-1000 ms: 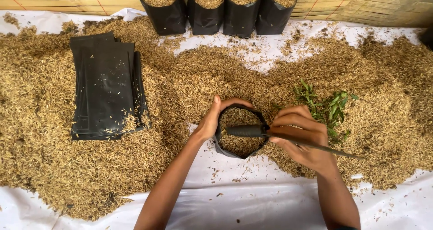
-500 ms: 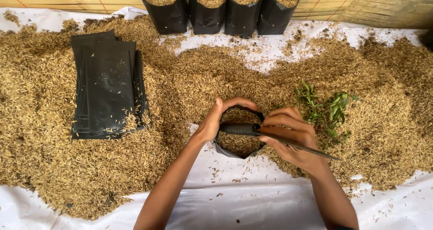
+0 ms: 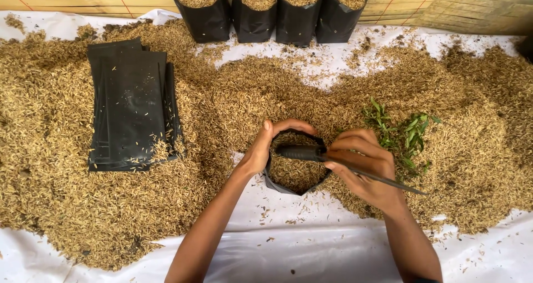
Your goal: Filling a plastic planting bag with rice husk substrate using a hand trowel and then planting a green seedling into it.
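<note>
On the white sheet (image 3: 311, 255) amid husks, flat bags (image 3: 130, 111) lie left, the left hand (image 3: 261, 149) clasps the nearly husk-filled black bag (image 3: 294, 172), the right hand (image 3: 363, 169) pinches a dark tool (image 3: 300, 152) over it, seedlings (image 3: 402, 130) unplanted beside.

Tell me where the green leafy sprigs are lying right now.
In the head view, the green leafy sprigs lie on the husk pile right of centre, just beyond the right hand.
</note>
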